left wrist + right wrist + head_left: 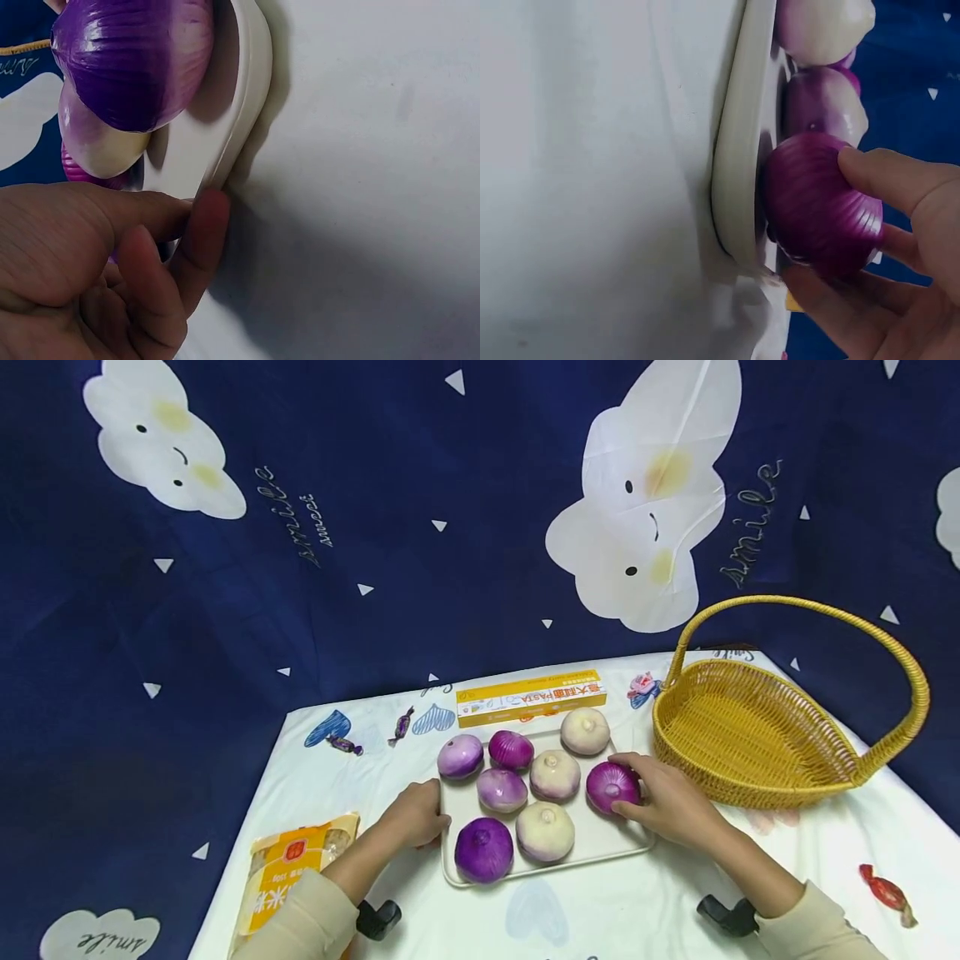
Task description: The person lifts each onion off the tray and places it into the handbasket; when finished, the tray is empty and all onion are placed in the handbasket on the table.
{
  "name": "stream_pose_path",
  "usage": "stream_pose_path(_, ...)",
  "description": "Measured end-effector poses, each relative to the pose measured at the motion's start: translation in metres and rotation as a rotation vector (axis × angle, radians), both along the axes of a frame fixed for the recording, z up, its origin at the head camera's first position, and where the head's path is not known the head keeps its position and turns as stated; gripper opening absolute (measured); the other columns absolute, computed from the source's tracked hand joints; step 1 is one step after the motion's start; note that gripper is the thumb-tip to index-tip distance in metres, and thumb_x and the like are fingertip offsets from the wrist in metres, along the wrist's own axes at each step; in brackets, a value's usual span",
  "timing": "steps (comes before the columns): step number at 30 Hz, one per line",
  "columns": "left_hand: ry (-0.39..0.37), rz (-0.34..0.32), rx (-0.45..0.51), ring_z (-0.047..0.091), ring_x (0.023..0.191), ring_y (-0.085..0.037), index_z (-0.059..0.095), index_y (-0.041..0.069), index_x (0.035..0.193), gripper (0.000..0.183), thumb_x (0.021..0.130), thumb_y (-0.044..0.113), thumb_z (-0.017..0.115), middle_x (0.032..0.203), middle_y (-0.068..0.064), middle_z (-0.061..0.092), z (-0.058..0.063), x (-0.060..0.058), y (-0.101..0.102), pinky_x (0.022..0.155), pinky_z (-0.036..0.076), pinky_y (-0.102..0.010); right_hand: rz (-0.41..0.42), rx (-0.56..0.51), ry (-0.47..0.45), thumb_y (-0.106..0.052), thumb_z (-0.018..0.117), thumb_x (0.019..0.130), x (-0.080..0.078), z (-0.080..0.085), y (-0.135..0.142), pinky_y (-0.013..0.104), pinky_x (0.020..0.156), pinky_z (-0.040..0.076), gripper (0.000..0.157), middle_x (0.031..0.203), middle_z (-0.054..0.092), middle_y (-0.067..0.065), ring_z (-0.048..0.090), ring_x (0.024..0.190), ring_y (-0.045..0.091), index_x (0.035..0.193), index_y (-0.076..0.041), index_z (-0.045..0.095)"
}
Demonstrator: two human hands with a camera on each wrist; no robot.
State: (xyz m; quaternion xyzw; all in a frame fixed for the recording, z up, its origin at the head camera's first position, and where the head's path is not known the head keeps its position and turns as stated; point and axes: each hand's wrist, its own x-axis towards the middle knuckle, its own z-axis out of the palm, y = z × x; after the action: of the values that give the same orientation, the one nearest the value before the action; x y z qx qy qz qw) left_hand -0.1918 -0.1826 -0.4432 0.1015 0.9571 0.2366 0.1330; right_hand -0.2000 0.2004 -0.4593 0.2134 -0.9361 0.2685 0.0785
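Observation:
A cream tray (592, 847) bears several onions, some purple and some pale. My left hand (414, 814) pinches the tray's left rim between thumb and fingers, as the left wrist view shows close up. At the tray's right side my right hand (670, 797) holds a purple onion (612, 787), thumb on the near side and fingers round the far side. In the right wrist view that onion (821, 202) sits close over the tray's edge. A dark purple onion (483, 850) lies at the tray's front left, beside a whitish onion (545, 832).
A yellow wicker basket (750, 735) with a tall handle stands right of the tray. Behind the tray lies a yellow and white pasta box (531, 698). An orange food bag (292, 868) is by the left forearm. The tablecloth (615, 910) has printed hearts and candies.

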Motion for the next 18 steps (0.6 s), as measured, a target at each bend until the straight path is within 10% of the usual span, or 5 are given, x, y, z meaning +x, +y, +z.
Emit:
stream_pose_path(10,-0.012,-0.004,0.08,0.048,0.031,-0.01,0.052,0.002,0.087,0.01,0.082,0.004,0.061,0.048,-0.002,0.058,-0.005,0.004,-0.005,0.033,0.042,-0.027,0.026,-0.14,-0.003,-0.032,0.082,0.073,0.002,0.013,0.009,0.041,0.081,0.052,0.066,0.117,0.065,0.001,0.063,0.099,0.018,0.13,-0.016,0.054)
stream_pose_path(18,0.0,-0.017,0.075,0.05,0.031,-0.01,0.052,0.004,0.084,0.01,0.082,0.004,0.061,0.046,0.0,0.058,-0.004,0.001,-0.004,0.034,0.042,-0.027,-0.212,-0.155,0.03,-0.036,0.077,0.078,-0.006,0.06,0.075,0.056,0.083,0.045,0.065,0.118,0.063,0.021,0.06,0.106,0.041,0.132,-0.011,0.052)
